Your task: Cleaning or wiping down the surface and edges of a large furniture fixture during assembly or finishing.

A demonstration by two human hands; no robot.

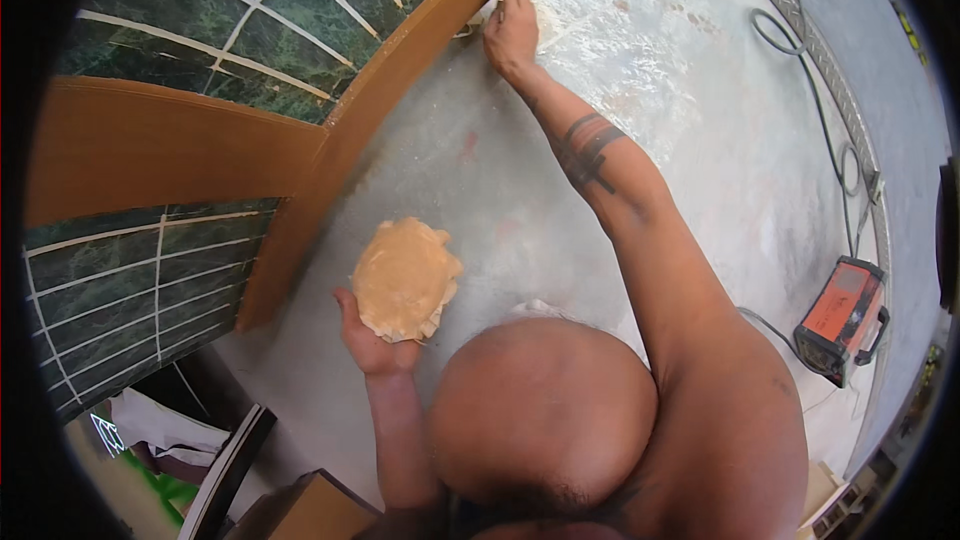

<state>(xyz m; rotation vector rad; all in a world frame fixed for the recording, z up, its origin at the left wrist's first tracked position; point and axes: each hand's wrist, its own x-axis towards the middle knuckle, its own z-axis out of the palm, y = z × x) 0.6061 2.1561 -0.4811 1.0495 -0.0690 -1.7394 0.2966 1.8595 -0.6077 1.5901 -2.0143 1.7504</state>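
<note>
My left hand (375, 340) is cupped palm up and carries a flat pad of tan filler putty (405, 278), heaped on what looks like a scrap of card; fingers curled under, thumb on the near edge. The pad sits level, just beside the lower end of the brown wooden trim (400, 65).

My right hand (510, 35) is stretched well out, fingertips pressed against the far end of that trim where it meets the pale grey wall surface (640, 140). The fingers look bunched on a small bit of material, but I cannot tell whether they grip a tool or only a dab of putty.

Green marble tiles (250, 25) fill the panels on either side of the trim.

Assessment of method: work the filler into the joint with firm pressure along the trim's edge, not across it, so the seam fills without smearing the brown face. Keep the pad level and close to the working hand; at present the two are well apart, which invites drips. The orange welding unit (842, 318) and its cables (820, 90) lie clear of the work.
</note>
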